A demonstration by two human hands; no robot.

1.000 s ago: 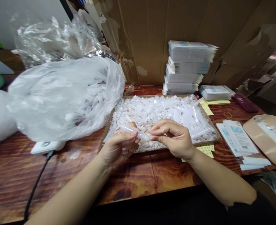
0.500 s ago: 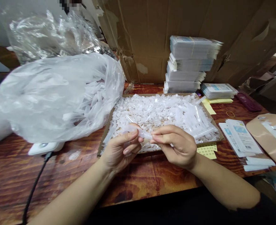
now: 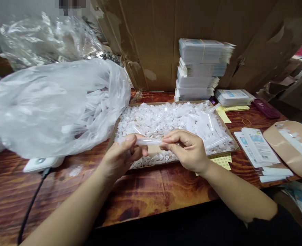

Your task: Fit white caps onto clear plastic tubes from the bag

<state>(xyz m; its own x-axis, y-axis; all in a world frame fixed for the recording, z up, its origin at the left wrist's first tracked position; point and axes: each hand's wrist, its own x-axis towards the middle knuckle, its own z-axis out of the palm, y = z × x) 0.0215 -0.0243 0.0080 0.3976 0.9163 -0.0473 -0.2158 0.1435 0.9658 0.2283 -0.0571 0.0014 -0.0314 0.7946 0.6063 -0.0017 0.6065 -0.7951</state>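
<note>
A slim translucent plastic tube [image 3: 149, 141] is held level above the cardboard tray [image 3: 233, 149]. Its left part lies in my left hand [image 3: 120, 153], thumb on top and fingers curled below. My right hand [image 3: 188, 150] pinches the tube's right end between thumb and fingertips; whether a cap is there I cannot make out. Under and behind both hands, the tray holds a heap of small clear plastic pieces [image 3: 151, 118], with longer tubes [image 3: 209, 128] piled at its right side.
A big translucent bag [image 3: 45, 106] of tubes lies left, beside a white power strip [image 3: 43, 164]. Banded packets [image 3: 204, 51] stand stacked behind the tray. To the right are printed packets [image 3: 263, 147], a yellow sticker sheet [image 3: 224, 160], a dark red case [image 3: 266, 108] and a beige piece [image 3: 271, 136].
The tube has gone from slanting to nearly level, and more of its length shows between my hands. My hands have drawn slightly apart. The whole view has shifted a little.
</note>
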